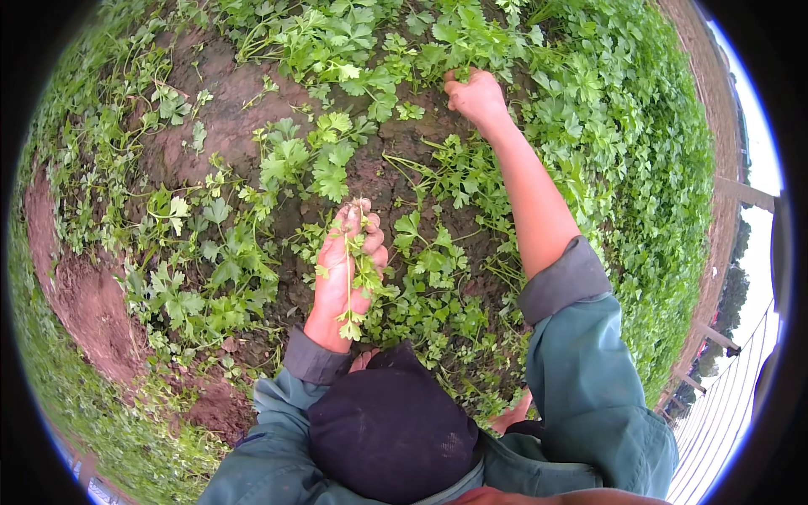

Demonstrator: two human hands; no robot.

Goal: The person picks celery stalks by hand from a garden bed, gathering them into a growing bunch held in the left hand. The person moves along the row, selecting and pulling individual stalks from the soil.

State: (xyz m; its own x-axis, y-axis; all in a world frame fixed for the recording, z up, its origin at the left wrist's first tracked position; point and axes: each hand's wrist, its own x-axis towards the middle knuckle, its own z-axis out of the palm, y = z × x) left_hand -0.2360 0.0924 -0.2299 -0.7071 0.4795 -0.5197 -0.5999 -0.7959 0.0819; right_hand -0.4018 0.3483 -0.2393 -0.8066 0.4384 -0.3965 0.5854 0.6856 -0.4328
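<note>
My left hand (pixel 353 259) is closed around a few thin leafy sprigs (pixel 348 297) that look like celery or parsley. Their pale root ends poke out past the fingertips, and the leaves hang toward my wrist. Farther ahead, my right hand (pixel 475 95) is curled at the base of a leafy green plant (pixel 467 47), its fingers closed on the stems near the soil. Leaves partly hide those fingertips. Between the two hands, more low plants (pixel 435 252) grow from dark, damp soil (pixel 385 170).
A dense green bed (pixel 637 158) runs along the right. Bare reddish soil (pixel 221 107) shows at the upper left, and a dirt strip (pixel 101 309) at the far left. Beyond the right edge stand fence posts (pixel 745 192) with wires. Dark cloth (pixel 391 429) covers my bent knee below.
</note>
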